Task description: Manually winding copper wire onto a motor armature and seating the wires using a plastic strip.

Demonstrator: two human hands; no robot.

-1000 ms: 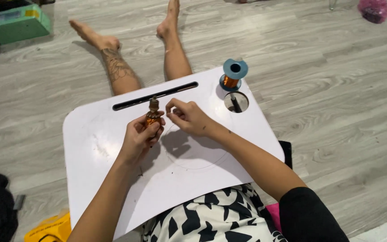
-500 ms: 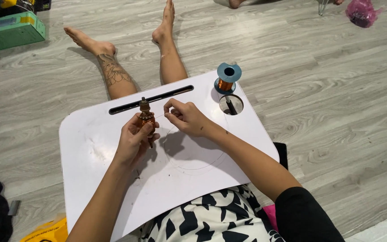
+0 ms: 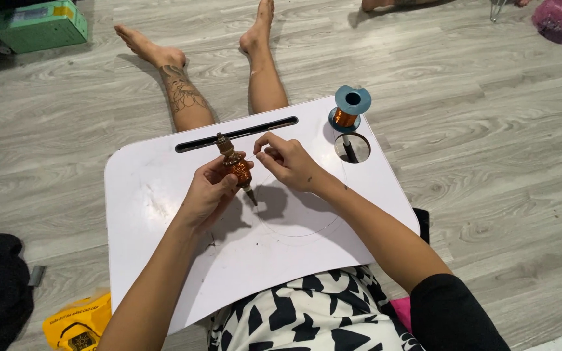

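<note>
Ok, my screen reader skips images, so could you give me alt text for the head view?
A person's left hand holds a copper-wound motor rotor over a white lap desk, while the right hand pinches near it. A copper wire spool stands at the desk's corner.

I am seeing a small motor armature (image 3: pixel 237 167) sitting near the centre of the frame, above the white bench (image 3: pixel 164 247). Its middle is bulging with shiny copper-orange winding, and a dark metal shaft is sticking out of both ends. It is lying tilted, one shaft end pointing to the upper left toward the bench's long slot, the other pointing to the lower right, just above the bench surface.
</note>
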